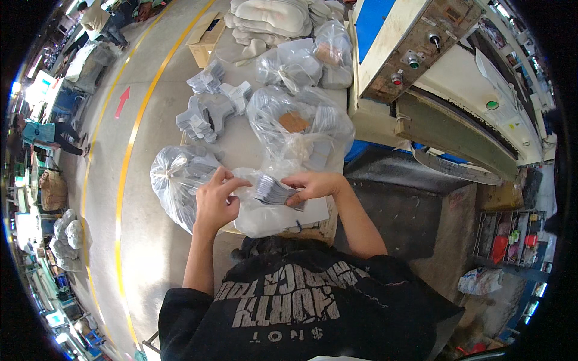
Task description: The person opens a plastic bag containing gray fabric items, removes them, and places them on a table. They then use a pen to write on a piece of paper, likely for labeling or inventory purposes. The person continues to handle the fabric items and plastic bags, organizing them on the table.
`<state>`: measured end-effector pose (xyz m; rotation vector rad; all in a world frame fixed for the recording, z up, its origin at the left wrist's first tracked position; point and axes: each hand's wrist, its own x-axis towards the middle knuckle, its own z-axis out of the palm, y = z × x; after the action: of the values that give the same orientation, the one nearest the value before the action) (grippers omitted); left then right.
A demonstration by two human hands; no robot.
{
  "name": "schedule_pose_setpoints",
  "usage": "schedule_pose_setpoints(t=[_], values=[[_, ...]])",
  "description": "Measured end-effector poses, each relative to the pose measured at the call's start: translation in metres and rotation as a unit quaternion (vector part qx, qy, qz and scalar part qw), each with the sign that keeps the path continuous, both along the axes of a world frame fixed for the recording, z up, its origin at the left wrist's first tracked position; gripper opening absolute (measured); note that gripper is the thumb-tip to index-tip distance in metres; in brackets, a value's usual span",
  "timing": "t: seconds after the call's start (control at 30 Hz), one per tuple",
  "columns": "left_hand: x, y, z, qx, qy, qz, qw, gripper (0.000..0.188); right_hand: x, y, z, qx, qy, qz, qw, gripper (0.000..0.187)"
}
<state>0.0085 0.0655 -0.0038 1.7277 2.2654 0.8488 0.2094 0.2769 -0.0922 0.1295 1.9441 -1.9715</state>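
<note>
My right hand [314, 185] grips a small stack of grey cut pieces [272, 191], thumb on top and the layered edges fanned toward the left. My left hand [218, 197] is raised just left of the stack with nothing in it, its fingers bent and apart, index finger pointing toward the stack. Below the stack lie a clear plastic bag [256, 221] and a white sheet [316, 212] at the table's near edge. A tied clear bag of grey pieces [183, 183] sits beside my left wrist. Beyond my hands lies a larger clear bag [301, 117] with grey pieces and a brown piece inside.
Loose stacks of grey cut pieces [198, 120] lie at the table's left. White insole-shaped pieces [271, 18] are piled at the far end, near a cardboard box [206, 39]. A machine with a control panel [415, 51] stands at right. Left, a yellow-lined aisle [129, 144] passes other people.
</note>
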Motion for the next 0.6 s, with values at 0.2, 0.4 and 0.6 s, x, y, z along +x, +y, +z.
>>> schedule_pose_setpoints(t=[0.2,0.4,0.6], values=[[-0.004,-0.004,-0.014,0.016,0.013,-0.011,1.000,0.029,0.002,-0.008,-0.008,0.094,-0.016,-0.111,0.989,0.049],[-0.003,-0.003,-0.011,0.044,-0.029,-0.004,0.999,0.025,-0.007,-0.021,-0.011,0.320,0.075,-0.196,0.924,0.045],[-0.009,-0.011,-0.025,0.009,-0.011,0.010,1.000,0.025,-0.011,-0.036,0.008,0.296,0.152,-0.321,0.886,0.039]])
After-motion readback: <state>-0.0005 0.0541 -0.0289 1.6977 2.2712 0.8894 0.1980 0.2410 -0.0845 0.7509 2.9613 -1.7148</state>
